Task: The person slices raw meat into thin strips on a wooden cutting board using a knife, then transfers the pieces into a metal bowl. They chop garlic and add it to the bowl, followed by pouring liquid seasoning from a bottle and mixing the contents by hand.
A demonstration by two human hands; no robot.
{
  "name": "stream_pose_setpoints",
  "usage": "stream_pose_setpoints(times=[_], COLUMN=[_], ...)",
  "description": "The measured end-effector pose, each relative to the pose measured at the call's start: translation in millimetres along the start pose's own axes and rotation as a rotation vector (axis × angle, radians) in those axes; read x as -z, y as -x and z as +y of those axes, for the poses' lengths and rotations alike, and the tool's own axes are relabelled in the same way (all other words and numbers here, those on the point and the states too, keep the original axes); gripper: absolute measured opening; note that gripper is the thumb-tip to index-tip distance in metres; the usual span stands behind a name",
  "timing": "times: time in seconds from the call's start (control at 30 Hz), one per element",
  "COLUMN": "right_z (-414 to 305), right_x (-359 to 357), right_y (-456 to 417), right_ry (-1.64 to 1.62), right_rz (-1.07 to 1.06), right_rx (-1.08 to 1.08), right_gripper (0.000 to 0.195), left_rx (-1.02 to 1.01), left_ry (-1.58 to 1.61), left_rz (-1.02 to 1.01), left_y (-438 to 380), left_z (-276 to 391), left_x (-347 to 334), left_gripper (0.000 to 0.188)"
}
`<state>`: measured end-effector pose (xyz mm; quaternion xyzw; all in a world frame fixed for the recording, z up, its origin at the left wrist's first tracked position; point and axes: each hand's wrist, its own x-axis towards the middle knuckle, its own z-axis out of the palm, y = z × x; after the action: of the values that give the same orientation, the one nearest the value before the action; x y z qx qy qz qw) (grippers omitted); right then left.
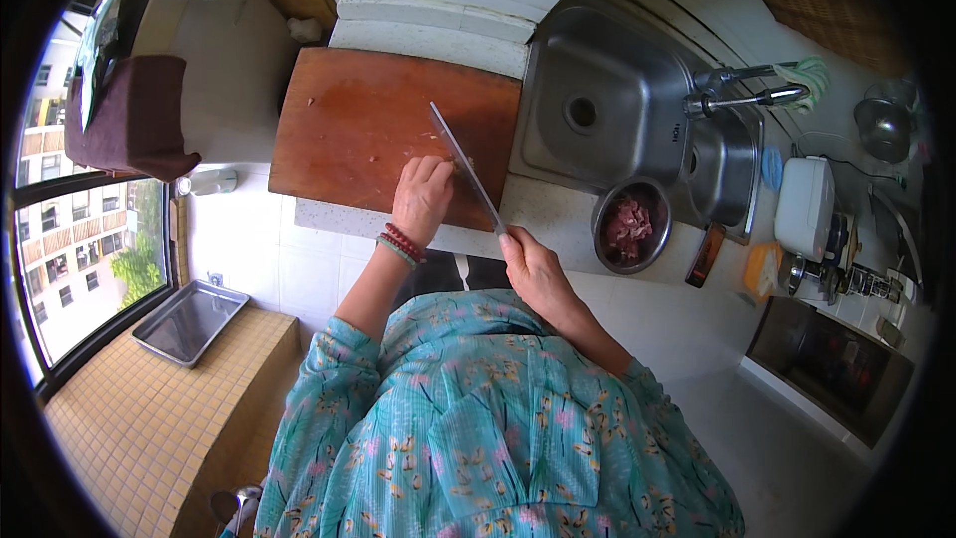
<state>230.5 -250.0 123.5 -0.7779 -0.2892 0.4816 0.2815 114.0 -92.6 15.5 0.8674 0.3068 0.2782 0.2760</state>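
Note:
A large reddish-brown wooden cutting board (351, 119) lies on the counter, with small scraps scattered on it. My right hand (532, 263) is closed round the handle of a cleaver-like kitchen knife (464, 163), whose blade points up and left over the board, edge-on to the view. Just left of the blade, my left hand (424, 187) rests on the board with curled fingers. Small bits show by its fingertips; whether it holds any is hidden. Pieces of raw meat (629, 228) lie in a metal bowl (600, 239) on the counter to the right.
A double stainless steel sink (549, 90) with a faucet (747, 99) adjoins the board's right side. Right of the bowl lie a dark-and-orange item (704, 254) and an orange sponge-like item (762, 269). At the lower left, a metal tray (187, 321) rests on a tiled ledge (172, 418).

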Motion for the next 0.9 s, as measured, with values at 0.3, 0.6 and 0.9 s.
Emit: stream_pose_setpoints(times=[0.3, 0.6, 0.9], right_z=[1.7, 6.0, 8.7], right_x=[-5.9, -3.8, -3.2], right_y=[-5.7, -4.4, -6.3], right_ry=[0.053, -0.008, 0.016], right_rz=[0.025, 0.025, 0.072], right_rx=[0.053, 0.105, 0.059], right_gripper=[0.039, 0.039, 0.042], left_rx=[0.013, 0.044, 0.117], left_ry=[0.013, 0.102, -0.163], left_rz=[-0.04, 0.105, 0.104], left_y=[2.4, 5.0, 4.8], left_z=[-0.3, 0.8, 2.6], left_x=[1.0, 3.7, 3.1], left_gripper=[0.022, 0.017, 0.01])
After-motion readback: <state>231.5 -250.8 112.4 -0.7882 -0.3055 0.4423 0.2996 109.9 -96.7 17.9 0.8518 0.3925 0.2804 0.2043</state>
